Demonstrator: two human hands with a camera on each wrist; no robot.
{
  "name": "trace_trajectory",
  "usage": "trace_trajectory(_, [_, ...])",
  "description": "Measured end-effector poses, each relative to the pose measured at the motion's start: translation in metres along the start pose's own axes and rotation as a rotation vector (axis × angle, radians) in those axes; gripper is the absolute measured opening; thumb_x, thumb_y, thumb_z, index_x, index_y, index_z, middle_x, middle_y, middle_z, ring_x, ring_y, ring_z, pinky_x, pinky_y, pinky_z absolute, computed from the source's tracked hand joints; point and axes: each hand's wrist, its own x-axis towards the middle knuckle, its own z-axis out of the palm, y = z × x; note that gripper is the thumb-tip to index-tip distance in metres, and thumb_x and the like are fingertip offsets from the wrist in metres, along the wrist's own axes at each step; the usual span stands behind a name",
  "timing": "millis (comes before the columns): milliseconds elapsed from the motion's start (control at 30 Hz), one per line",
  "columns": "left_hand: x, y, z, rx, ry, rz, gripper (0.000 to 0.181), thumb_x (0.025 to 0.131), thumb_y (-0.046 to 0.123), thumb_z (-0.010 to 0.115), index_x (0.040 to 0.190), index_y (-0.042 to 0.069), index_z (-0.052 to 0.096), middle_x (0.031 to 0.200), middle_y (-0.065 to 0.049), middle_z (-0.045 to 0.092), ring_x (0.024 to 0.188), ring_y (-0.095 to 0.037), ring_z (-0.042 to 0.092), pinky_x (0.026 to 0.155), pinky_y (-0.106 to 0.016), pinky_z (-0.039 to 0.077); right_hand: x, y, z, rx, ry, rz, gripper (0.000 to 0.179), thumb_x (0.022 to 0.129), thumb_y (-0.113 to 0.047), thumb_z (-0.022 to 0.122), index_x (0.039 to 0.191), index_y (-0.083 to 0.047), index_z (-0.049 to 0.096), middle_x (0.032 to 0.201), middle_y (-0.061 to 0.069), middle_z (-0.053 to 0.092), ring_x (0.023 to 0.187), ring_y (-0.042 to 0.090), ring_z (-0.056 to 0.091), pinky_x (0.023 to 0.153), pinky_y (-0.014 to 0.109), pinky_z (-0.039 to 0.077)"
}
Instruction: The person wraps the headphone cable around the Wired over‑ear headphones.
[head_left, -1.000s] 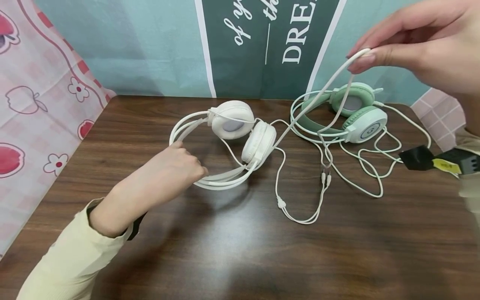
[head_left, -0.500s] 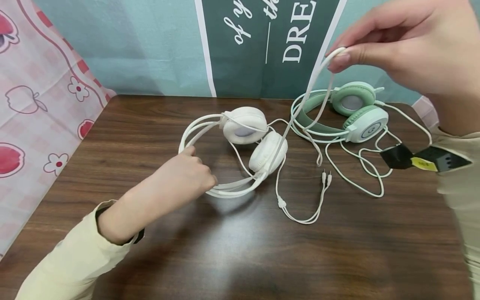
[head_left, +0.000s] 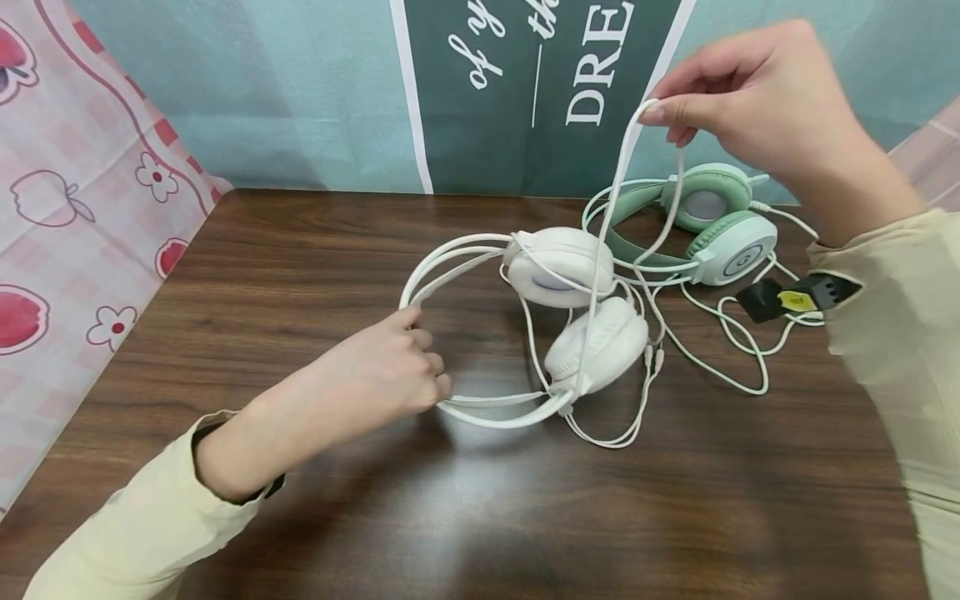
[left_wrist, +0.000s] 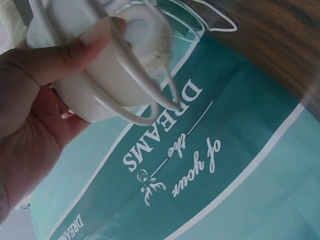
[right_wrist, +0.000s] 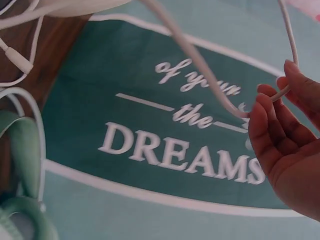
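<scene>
White over-ear headphones (head_left: 609,346) are held in mid-table in the head view, ear cups toward the right. My left hand (head_left: 382,367) grips their headband; its thumb lies across the band in the left wrist view. From the lower ear cup a white cable (head_left: 619,179) rises to my right hand (head_left: 765,104). That hand pinches the cable between thumb and fingers above the table, and a thinner stretch hangs down from it. Two small white plugs (head_left: 654,358) of a split cord lie near the ear cups. Part of the cord is hidden behind the ear cups.
Green headphones (head_left: 726,250) lie at the back right, their pale cable (head_left: 757,358) looped on the brown table (head_left: 315,250). A teal printed cloth (head_left: 300,100) hangs behind. Pink patterned cloth (head_left: 97,250) covers the left side.
My left hand has moved the white headphones to the right, close to the green ones. My right hand has shifted left with the cable, which now rises more steeply.
</scene>
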Motion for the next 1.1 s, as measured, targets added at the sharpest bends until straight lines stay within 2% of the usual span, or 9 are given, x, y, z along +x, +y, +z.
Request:
trace_trajectory(133, [0.002, 0.0, 0.002, 0.019, 0.03, 0.06, 0.022, 0.071, 0.006, 0.069, 0.062, 0.018, 0.052, 0.056, 0.006, 0.046, 0.054, -0.017, 0.043, 0.069, -0.03, 0.031, 0.001, 0.011, 0.003, -0.003, -0.072, 0.073, 0.011, 0.079, -0.013, 0.07, 0.085, -0.004, 0.072, 0.059, -0.007, 0.06, 0.056, 0.008, 0.05, 0.049, 0.019, 0.034])
trace_trajectory(300, [0.004, 0.001, 0.006, 0.045, 0.065, 0.112, 0.024, 0.072, 0.003, 0.066, 0.062, 0.018, 0.051, 0.055, 0.006, 0.045, 0.052, -0.016, 0.04, 0.07, -0.03, 0.032, 0.001, 0.026, 0.006, -0.06, -0.168, 0.106, 0.007, 0.079, -0.013, 0.07, 0.085, -0.009, 0.073, 0.059, -0.008, 0.06, 0.056, 0.006, 0.049, 0.048, 0.019, 0.034])
trace_trajectory(433, [0.004, 0.001, 0.007, 0.031, 0.07, 0.125, 0.023, 0.074, 0.004, 0.065, 0.062, 0.018, 0.051, 0.055, 0.006, 0.045, 0.051, -0.016, 0.04, 0.069, -0.029, 0.032, 0.0, 0.032, 0.008, -0.118, -0.233, 0.144, 0.011, 0.081, -0.018, 0.069, 0.087, -0.009, 0.071, 0.057, -0.003, 0.059, 0.052, 0.009, 0.051, 0.047, 0.02, 0.037])
trace_trajectory(567, [0.003, 0.001, 0.007, 0.006, 0.075, 0.127, 0.023, 0.074, 0.004, 0.064, 0.062, 0.018, 0.05, 0.054, 0.006, 0.044, 0.051, -0.016, 0.039, 0.069, -0.029, 0.033, 0.001, 0.036, 0.009, -0.109, -0.272, 0.209, 0.014, 0.081, -0.021, 0.069, 0.086, -0.009, 0.07, 0.054, 0.004, 0.06, 0.045, 0.013, 0.055, 0.043, 0.021, 0.042])
trace_trajectory(733, [0.001, 0.003, 0.007, -0.01, 0.095, 0.128, 0.024, 0.072, 0.001, 0.063, 0.062, 0.017, 0.049, 0.054, 0.006, 0.042, 0.05, -0.016, 0.037, 0.068, -0.028, 0.033, 0.001, 0.038, 0.008, -0.094, -0.294, 0.243, 0.018, 0.081, -0.021, 0.069, 0.091, -0.007, 0.069, 0.062, -0.002, 0.066, 0.054, 0.01, 0.063, 0.05, 0.018, 0.048])
trace_trajectory(867, [0.001, 0.005, 0.007, -0.017, 0.11, 0.143, 0.023, 0.073, 0.003, 0.063, 0.062, 0.017, 0.049, 0.054, 0.006, 0.043, 0.05, -0.015, 0.038, 0.068, -0.028, 0.033, -0.001, 0.041, 0.008, -0.17, -0.283, 0.183, 0.02, 0.08, -0.024, 0.07, 0.092, -0.008, 0.071, 0.067, -0.011, 0.066, 0.064, 0.0, 0.057, 0.056, 0.014, 0.04])
trace_trajectory(967, [0.002, 0.007, 0.008, -0.019, 0.114, 0.156, 0.021, 0.075, 0.008, 0.065, 0.063, 0.018, 0.051, 0.056, 0.007, 0.046, 0.052, -0.015, 0.04, 0.068, -0.028, 0.033, -0.002, 0.042, 0.01, -0.241, -0.27, 0.118, 0.022, 0.078, -0.027, 0.071, 0.091, -0.01, 0.072, 0.07, -0.019, 0.064, 0.068, 0.004, 0.051, 0.056, 0.019, 0.034])
trace_trajectory(1100, [0.004, 0.01, 0.007, -0.015, 0.114, 0.168, 0.021, 0.076, 0.008, 0.064, 0.063, 0.019, 0.052, 0.057, 0.009, 0.046, 0.052, -0.014, 0.041, 0.07, -0.028, 0.034, -0.003, 0.043, 0.015, -0.29, -0.276, 0.041, 0.021, 0.078, -0.026, 0.071, 0.091, -0.009, 0.073, 0.075, -0.018, 0.064, 0.069, 0.004, 0.05, 0.058, 0.017, 0.035])
